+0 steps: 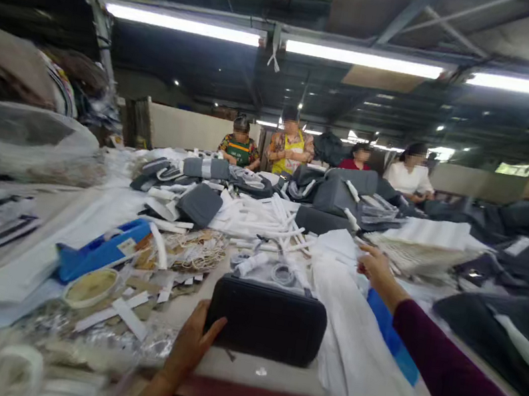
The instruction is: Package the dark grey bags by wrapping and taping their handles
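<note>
Your left hand (190, 341) rests flat against the left end of the dark rectangular case (267, 320), thumb laid along its front edge and fingers spread, so the grip is wide and steadying, not closed around anything. The case lies on the near edge of the bench (260, 372), right in front of you, with its lid side up and apparently shut. Your right hand (375, 265) reaches out past the case to the stack of white fabric pieces (338, 244); the fingers curl onto the top sheet, but you cannot tell from here whether they have pinched it or only touch it. A long white cloth (358, 362) trails from that stack down toward you, just beside the case on its right. Behind the case sit rolls of tape (282, 274) and white strips (265, 222); to the left are a blue box (98, 252) and a heap of hang tags (195, 250). Judging by this, the work looks early: the case is placed and held, nothing white is on or around it yet, and the fabric has not left its stack. Four other people (290, 147) stand at the far end
</note>
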Motion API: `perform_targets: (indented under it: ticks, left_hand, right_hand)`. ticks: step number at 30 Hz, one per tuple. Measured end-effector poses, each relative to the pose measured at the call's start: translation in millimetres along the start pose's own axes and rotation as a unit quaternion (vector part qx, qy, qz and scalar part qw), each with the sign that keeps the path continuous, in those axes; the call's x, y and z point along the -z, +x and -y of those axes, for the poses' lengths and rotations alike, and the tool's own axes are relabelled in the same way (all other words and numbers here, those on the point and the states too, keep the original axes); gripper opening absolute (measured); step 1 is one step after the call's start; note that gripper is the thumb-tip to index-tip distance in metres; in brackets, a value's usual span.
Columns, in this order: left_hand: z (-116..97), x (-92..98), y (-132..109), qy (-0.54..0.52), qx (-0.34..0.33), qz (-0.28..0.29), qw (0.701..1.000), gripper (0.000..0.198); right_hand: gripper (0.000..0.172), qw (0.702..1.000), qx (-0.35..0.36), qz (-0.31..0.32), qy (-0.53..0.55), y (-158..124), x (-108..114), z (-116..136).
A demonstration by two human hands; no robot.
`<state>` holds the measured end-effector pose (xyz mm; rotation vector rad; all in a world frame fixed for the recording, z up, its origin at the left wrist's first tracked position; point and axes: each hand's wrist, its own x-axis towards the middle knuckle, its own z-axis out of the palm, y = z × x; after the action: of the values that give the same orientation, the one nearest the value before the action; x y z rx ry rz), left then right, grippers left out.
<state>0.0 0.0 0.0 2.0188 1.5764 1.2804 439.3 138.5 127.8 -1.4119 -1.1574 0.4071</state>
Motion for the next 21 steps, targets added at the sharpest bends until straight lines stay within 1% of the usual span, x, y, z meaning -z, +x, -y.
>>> perform_targets:
  ticks: [3,6,8,10,12,14,17,19,21]
  left_hand:
    - [0,0.0,4,-0.004,0.002,0.0,1.0,0.038]
    - [1,-0.1,8,-0.01,0.009,0.013,1.0,0.038]
    - [3,-0.3,10,-0.015,0.013,0.017,1.0,0.04]
    - [5,-0.5,12,-0.018,0.018,0.021,0.999,0.043]
    - [5,-0.8,13,-0.019,0.024,0.023,0.999,0.044]
    - [6,-1.3,13,-0.018,0.03,0.024,0.999,0.046]
    - [9,-2.0,14,-0.009,0.037,0.017,0.999,0.048]
    - [12,-2.3,13,-0.001,0.038,0.021,0.999,0.049]
    - [14,-2.3,13,0.003,0.038,0.029,0.999,0.048]
  right_hand:
    - [0.038,0.998,0.006,-0.052,-0.039,13,5,2]
    - [0.044,0.989,0.024,-0.095,-0.109,31,20,5]
    - [0.046,0.979,0.037,-0.107,-0.169,43,35,9]
    - [0.044,0.966,0.046,-0.107,-0.231,51,47,12]
    - [0.039,0.951,0.049,-0.095,-0.291,54,52,13]
    - [0.035,0.935,0.04,-0.071,-0.344,52,50,9]
    - [0.03,0.917,0.003,-0.028,-0.398,44,35,-3]
    - [0.027,0.911,-0.027,-0.007,-0.412,38,24,-13]
    - [0.025,0.912,-0.055,0.004,-0.407,35,16,-20]
